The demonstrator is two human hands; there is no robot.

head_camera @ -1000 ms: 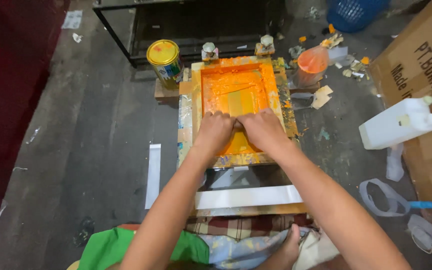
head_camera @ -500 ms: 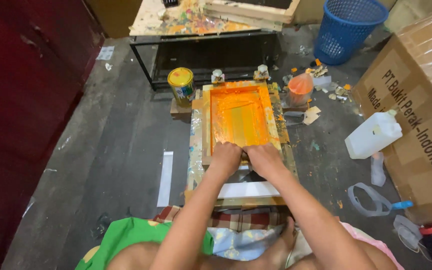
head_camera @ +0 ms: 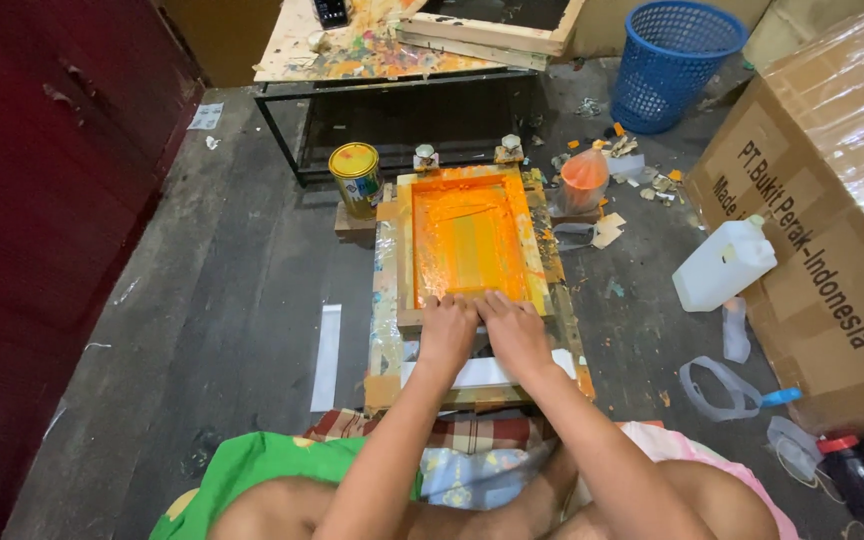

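Grey concrete floor, cluttered workshop

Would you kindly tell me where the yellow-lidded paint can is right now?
In the head view, the yellow-lidded paint can stands on the floor just left of the orange screen-printing frame's far corner, in front of the low paint-spattered table.

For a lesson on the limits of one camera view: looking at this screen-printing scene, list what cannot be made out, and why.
Head view only:
- Whatever tool both hands hold: left hand and right hand cover it at the near edge of the orange screen frame.
- The print beneath the screen: ink hides it.
- Contents of the yellow-lidded can: closed.
- Dark bottle: partly cut off by the edge.
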